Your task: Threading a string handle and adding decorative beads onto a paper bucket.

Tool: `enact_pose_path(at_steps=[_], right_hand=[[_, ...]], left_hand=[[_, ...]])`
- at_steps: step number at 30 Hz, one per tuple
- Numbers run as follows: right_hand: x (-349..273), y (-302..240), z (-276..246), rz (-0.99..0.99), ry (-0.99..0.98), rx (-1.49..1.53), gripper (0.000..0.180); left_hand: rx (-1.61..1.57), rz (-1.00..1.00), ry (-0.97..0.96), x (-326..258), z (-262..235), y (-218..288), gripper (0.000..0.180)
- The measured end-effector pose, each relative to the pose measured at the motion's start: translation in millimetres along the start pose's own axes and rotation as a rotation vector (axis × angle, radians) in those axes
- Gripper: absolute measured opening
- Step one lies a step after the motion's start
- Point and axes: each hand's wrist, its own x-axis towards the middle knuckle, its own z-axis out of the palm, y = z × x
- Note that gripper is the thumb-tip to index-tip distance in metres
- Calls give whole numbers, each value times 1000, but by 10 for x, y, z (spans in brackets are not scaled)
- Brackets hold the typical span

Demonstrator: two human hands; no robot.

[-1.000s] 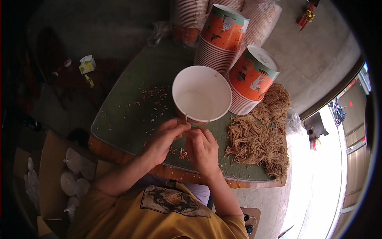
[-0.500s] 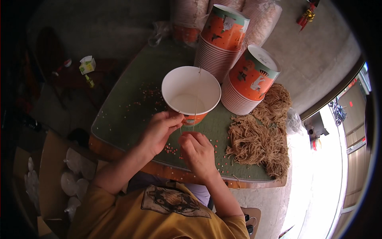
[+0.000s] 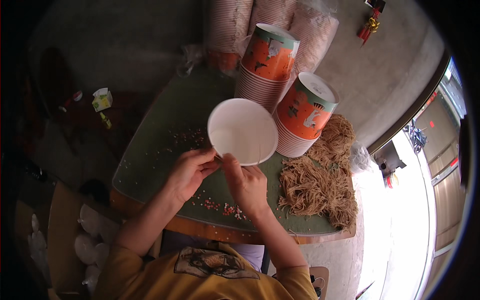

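A white-lined paper bucket (image 3: 235, 122) with a round rim is tilted toward me above the table. My right hand (image 3: 247, 187) grips its near rim, thumb up against the edge and the other fingers curled below. Beside it, my left hand (image 3: 190, 172) pinches at the near-left rim, where a thin bit of cord seems to show between the fingertips. Another short length of thin cord (image 3: 260, 150) lies along the bucket's right inner wall by the rim. My fingers partly hide where cord and rim meet.
Two stacks of upturned orange-and-green buckets (image 3: 272, 55) (image 3: 306, 112) stand behind. Tan cord bundles (image 3: 317, 192) lie on the table's right. Small pink and white bits (image 3: 232, 210) are scattered across the green tabletop (image 3: 150, 165). Wrapped bucket stacks (image 3: 227, 25) stand farther back; an open carton (image 3: 65, 220) is at left.
The bucket has turned and tipped, bringing the cord from the far rim to the near right. My right hand has moved up from below the bucket onto its near rim.
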Motion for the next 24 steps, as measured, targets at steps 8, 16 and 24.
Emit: enact_pose_path(at_steps=[8, 16, 24], right_hand=[[590, -151, 183, 675, 6, 1131, 18], [712, 443, 1289, 883, -91, 2504, 27], [815, 654, 433, 380, -199, 152, 24]], left_hand=[[823, 1066, 189, -127, 65, 353, 22], [1697, 1407, 499, 161, -134, 785, 63], [1937, 1167, 258, 909, -450, 836, 60]])
